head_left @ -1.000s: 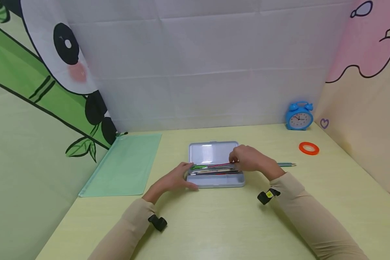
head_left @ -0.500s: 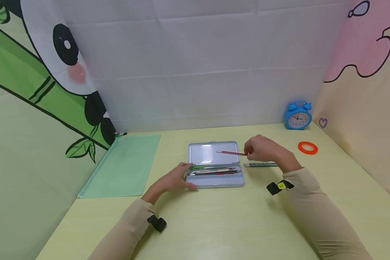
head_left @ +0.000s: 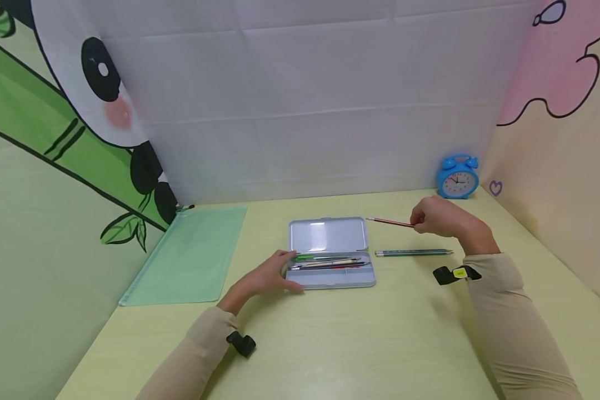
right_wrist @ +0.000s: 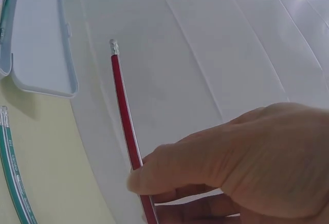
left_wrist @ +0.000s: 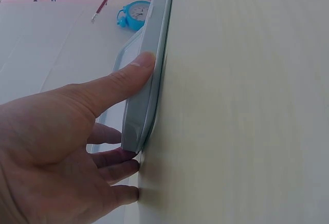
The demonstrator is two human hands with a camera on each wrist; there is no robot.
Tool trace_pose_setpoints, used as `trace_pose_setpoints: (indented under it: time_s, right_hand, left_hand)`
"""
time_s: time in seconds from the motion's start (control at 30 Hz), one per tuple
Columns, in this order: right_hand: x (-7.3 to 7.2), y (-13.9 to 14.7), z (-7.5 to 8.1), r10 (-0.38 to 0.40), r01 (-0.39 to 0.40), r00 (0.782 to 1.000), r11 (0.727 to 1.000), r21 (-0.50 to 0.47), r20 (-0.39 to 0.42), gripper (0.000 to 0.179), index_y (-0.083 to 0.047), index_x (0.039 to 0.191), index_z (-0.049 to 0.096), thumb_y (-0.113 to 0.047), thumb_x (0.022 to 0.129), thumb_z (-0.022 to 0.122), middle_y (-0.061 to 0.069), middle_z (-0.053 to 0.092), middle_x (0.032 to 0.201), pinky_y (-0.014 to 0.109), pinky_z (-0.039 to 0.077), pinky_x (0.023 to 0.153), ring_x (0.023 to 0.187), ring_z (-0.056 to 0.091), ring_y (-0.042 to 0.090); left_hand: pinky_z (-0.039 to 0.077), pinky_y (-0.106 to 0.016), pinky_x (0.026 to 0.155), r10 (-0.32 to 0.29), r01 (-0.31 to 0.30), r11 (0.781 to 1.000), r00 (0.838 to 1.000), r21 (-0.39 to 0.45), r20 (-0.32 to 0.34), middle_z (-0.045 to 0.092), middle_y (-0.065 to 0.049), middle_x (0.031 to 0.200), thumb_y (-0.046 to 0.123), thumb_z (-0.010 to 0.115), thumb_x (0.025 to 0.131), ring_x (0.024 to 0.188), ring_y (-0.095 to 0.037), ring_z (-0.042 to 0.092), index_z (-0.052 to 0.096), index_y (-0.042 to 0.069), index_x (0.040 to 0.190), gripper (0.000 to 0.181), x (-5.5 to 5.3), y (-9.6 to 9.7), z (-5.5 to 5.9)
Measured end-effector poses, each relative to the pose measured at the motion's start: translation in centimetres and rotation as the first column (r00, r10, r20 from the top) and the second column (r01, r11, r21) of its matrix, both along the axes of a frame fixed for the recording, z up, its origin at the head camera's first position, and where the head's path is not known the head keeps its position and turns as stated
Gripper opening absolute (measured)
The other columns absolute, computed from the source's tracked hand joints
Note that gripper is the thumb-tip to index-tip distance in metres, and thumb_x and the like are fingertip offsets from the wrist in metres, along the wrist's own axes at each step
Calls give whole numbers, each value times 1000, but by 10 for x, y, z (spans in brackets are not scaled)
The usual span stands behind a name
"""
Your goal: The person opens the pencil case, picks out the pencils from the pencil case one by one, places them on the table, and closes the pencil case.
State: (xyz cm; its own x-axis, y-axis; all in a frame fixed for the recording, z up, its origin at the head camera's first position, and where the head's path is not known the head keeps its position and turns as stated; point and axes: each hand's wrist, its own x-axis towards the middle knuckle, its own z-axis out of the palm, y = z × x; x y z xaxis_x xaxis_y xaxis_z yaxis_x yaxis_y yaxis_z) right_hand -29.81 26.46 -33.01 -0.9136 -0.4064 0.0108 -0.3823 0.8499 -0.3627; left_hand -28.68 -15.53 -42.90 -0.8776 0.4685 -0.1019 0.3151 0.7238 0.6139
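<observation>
An open pale grey-blue pencil case [head_left: 330, 280] lies on the table with its lid [head_left: 328, 235] laid back. Several pencils and brushes [head_left: 330, 263] rest inside. My left hand [head_left: 266, 276] holds the case's left end, thumb on the front wall [left_wrist: 141, 103] and fingers around the corner. To the right, my right hand [head_left: 442, 216] pinches a dark red pencil [right_wrist: 124, 106] between thumb and fingers. Its metal-capped end points left, and it is raised above the table. Green pencils [head_left: 412, 253] lie side by side on the table, just right of the case.
A blue alarm clock [head_left: 457, 178] stands at the back right, behind my right hand. A sliver of an orange ring shows past the right wrist. On the left lies a flat mint-green zip pouch [head_left: 187, 255]. Printed cloth walls [head_left: 305, 111] enclose the table.
My right hand has lifted the red pencil out of the case and carried it right and back, past the green pencils. The orange ring is now mostly covered. My left hand has stayed put.
</observation>
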Motion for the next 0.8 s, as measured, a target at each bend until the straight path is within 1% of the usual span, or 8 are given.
trace_pose_setpoints:
  time_s: [0.07, 0.2, 0.33, 0.47, 0.7, 0.8]
  right_hand:
    - [1, 5, 1, -9, 9, 1000, 1000, -5, 11, 11, -1, 96, 76, -1, 88, 68, 4, 65, 85, 36, 52, 67, 76, 57, 22]
    - [2, 10, 1, -34, 35, 998, 999, -26, 60, 17, -1, 102, 75, 2, 87, 67, 6, 64, 86, 34, 52, 64, 76, 56, 23]
    - [2, 14, -1, -40, 43, 994, 999, -30, 106, 19, -2, 103, 75, 3, 86, 68, 6, 64, 87, 34, 53, 64, 75, 56, 22]
    - [0, 17, -4, -42, 44, 990, 999, -13, 138, 19, -2, 103, 75, 4, 85, 69, 6, 65, 89, 35, 55, 66, 75, 58, 22]
    - [-6, 21, -9, -79, 75, 984, 997, 30, 161, 19, 2, 101, 75, 6, 84, 69, 9, 67, 91, 37, 56, 70, 79, 59, 25]
    - [-8, 23, -11, -85, 77, 974, 996, 43, 211, 21, 2, 103, 75, 7, 83, 70, 10, 67, 93, 39, 57, 71, 80, 60, 25]
  left_hand:
    - [34, -51, 112, -1, 1, 1000, 1000, 0, -2, 35, -20, 153, 38, 88, 76, 137, -33, 39, 31, 5, 157, 104, 0, 0, 0]
    - [35, -50, 112, -5, 5, 1000, 1000, 0, -8, 36, -20, 152, 38, 88, 76, 136, -33, 40, 31, 5, 157, 104, -1, 0, -1]
    - [35, -50, 112, -5, 5, 1000, 1000, 1, -7, 36, -20, 152, 38, 88, 76, 135, -33, 40, 32, 5, 156, 103, -1, 0, -2]
    - [35, -50, 112, -2, 2, 1000, 1000, 3, -2, 35, -19, 153, 38, 88, 76, 136, -33, 39, 31, 5, 157, 103, -1, 1, -2]
    - [34, -51, 112, 5, -5, 1000, 1000, 5, 5, 35, -19, 153, 38, 88, 77, 136, -33, 39, 31, 6, 157, 103, -1, 1, -2]
    - [35, -51, 112, 7, -7, 1000, 1000, 4, 6, 35, -19, 153, 38, 88, 76, 136, -33, 39, 31, 6, 157, 103, -2, 1, -2]
